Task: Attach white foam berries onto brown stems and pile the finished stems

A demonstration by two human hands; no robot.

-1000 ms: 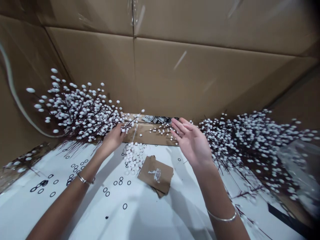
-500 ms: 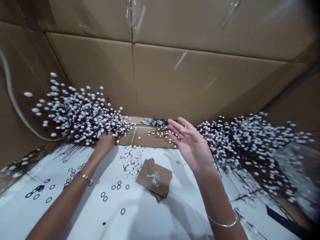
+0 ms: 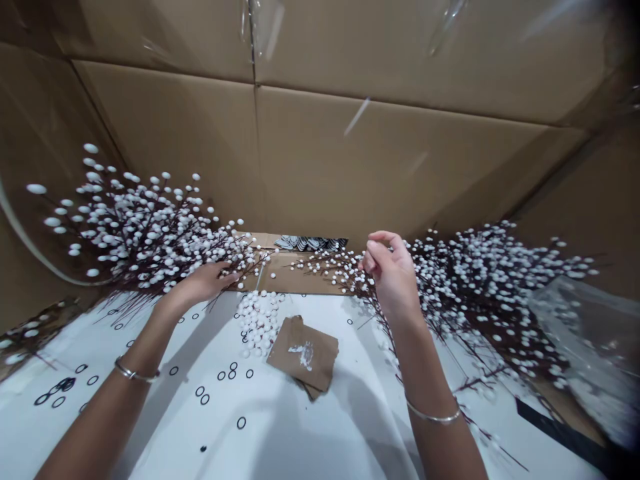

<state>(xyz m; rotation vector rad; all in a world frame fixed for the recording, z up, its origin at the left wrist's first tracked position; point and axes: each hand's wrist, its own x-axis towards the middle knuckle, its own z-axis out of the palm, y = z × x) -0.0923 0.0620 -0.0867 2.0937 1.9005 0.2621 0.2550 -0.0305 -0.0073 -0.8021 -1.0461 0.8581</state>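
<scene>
At the left, my left hand [image 3: 207, 281] reaches into the front of a dense bunch of white-berry stems [image 3: 150, 220]. Its fingers are bent together around a thin dark berry stem, whose end shows below them. Right of centre, my right hand [image 3: 393, 270] is raised with its fingers curled in, beside the second bunch of white-berry stems [image 3: 475, 287]. What those fingers hold, if anything, is hidden. Between the hands lie a pile of loose white berries [image 3: 260, 317] and a stacked pair of cardboard pieces [image 3: 305, 353] with a whitish smear on top.
Small black rings [image 3: 241, 423] lie scattered over the white table top [image 3: 225, 453]. A tall cardboard wall [image 3: 310, 160] rises behind. Clear plastic wrap [image 3: 595, 327] covers part of the right bunch, and a pale cable [image 3: 30, 243] hangs at the left.
My right hand has gone from open, fingers spread, to curled fingers. My left hand has turned, its fingers now pointing right at the edge of the left bunch. The view has shifted slightly.
</scene>
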